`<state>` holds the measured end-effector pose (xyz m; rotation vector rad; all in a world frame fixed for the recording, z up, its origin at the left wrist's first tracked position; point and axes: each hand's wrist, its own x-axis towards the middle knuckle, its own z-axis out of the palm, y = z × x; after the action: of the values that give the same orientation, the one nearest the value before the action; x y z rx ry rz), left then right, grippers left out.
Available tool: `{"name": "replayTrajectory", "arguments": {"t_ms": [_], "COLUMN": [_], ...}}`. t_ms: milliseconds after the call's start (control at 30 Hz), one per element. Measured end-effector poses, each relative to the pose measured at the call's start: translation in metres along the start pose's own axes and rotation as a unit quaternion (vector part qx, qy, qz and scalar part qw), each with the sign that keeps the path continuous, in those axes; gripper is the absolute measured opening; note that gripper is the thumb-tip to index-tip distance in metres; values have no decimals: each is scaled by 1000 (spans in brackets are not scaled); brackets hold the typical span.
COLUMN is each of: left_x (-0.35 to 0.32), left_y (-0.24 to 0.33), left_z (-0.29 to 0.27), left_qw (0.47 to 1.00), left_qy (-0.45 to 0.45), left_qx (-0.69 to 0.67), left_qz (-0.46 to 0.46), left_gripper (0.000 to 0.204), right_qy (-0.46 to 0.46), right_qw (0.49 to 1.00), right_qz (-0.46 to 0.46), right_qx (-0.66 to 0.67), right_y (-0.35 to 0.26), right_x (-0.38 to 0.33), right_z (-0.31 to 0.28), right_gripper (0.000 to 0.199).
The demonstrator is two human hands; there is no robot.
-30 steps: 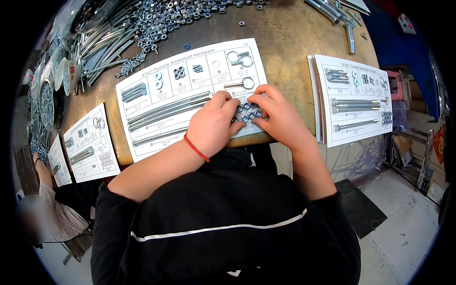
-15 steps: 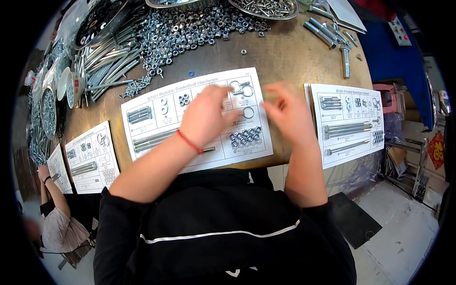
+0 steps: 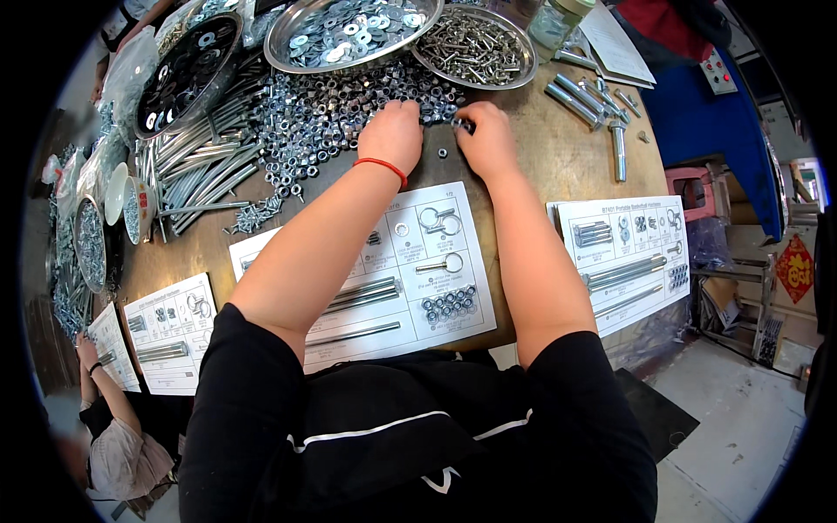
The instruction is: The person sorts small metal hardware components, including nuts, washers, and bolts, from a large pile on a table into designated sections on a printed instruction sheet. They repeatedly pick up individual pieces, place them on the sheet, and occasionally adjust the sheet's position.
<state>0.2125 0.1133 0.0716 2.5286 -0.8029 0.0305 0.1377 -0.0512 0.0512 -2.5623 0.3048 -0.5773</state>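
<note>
Both my hands reach forward to the near edge of a wide heap of metal nuts [image 3: 301, 131]. My left hand [image 3: 391, 139], with a red band at its wrist, is closed at the heap, its fingers curled down and pressed together. Its fingertips, and anything they hold, are hidden. To its right, my right hand [image 3: 488, 144] is curled closed around dark, shiny nuts [image 3: 466, 125] at the fingertips. A single loose nut [image 3: 442, 152] lies between the hands, nearer me. Under my forearms lies a white printed sheet [image 3: 445, 288] with pictures of hardware.
Behind the heap stand a metal bowl of washers [image 3: 301, 30] and a bowl of small bolts [image 3: 530, 65]. Long rods [image 3: 196, 170] and a dark tray [image 3: 144, 113] lie left. Large bolts [image 3: 618, 152] and another sheet [image 3: 623, 296] are right. A co-worker's arm [image 3: 105, 379] shows at lower left.
Both hands have moved forward from above the printed sheet to the heap of nuts. The right hand has closed on nuts. The view has shifted, showing more of the bowls behind.
</note>
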Motion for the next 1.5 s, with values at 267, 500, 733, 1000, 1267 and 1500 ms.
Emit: {"name": "replayTrajectory", "arguments": {"t_ms": [267, 500, 733, 1000, 1267, 1500], "left_x": [4, -16, -18, -24, -14, -12], "left_y": [-12, -14, -14, 1, -1, -2], "left_z": [-3, -22, -23, -22, -13, -4], "left_qw": [998, 997, 994, 987, 992, 997], "left_qy": [-49, -73, -99, -155, -117, -30], "left_qx": [42, 21, 55, 4, 6, -46], "left_qz": [15, -5, -7, 48, 42, 62], "left_gripper": [19, 22, 26, 28, 32, 27], "right_qy": [-8, 19, -2, -61, -75, -57], "right_qw": [995, 995, 999, 997, 997, 998], "right_qz": [91, 62, -9, -13, -6, 22], "right_qx": [45, 79, 44, -47, 15, 32], "right_y": [-18, 2, -15, -10, -22, -13], "right_x": [-30, -36, -22, -4, -10, -20], "right_z": [-17, -21, -19, -8, -16, -20], "right_gripper": [17, 12, 17, 17, 23, 18]}}
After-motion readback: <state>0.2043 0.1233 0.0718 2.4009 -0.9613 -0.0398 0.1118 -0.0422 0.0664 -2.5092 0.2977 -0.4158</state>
